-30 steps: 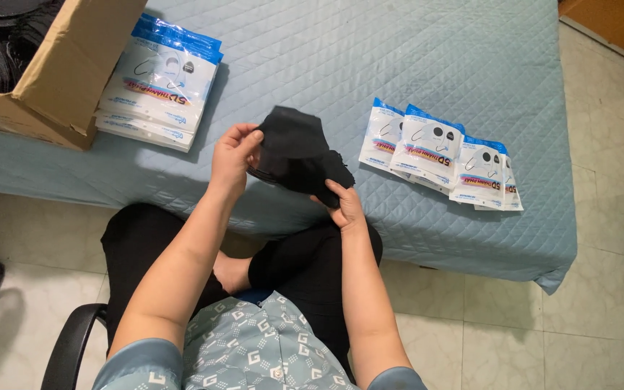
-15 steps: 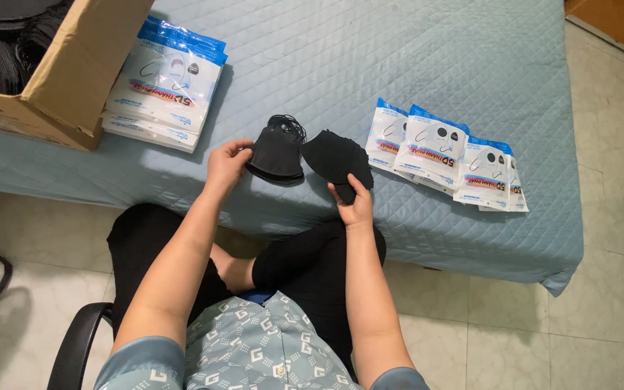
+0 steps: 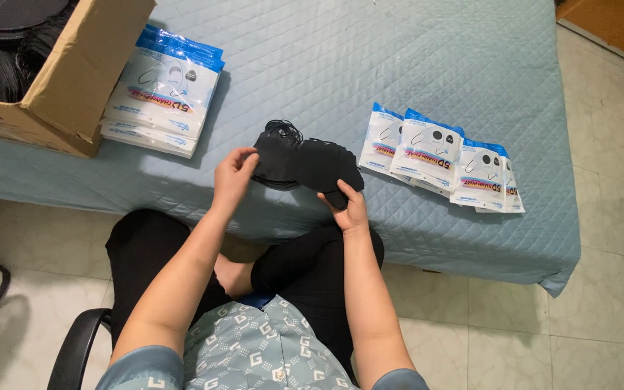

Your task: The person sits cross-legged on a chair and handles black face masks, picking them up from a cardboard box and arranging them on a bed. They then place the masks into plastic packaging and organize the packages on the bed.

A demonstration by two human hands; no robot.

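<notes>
Black masks (image 3: 305,162) overlap – count perhaps two, unclear

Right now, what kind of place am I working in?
Probably a room at home used for packing by hand: a bed with a blue quilted cover as the worktop, a tiled floor, a cardboard box of black masks, and sealed mask packets laid out beside the hands.

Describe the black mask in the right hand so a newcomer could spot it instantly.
Start at the blue quilted bed and go to its near edge, between the stack of white pouches and the fanned row of pouches. There, both hands hold black masks; the wanted black mask is pinched by the right hand, unlike the mask with bunched ear loops at the left hand.
</notes>
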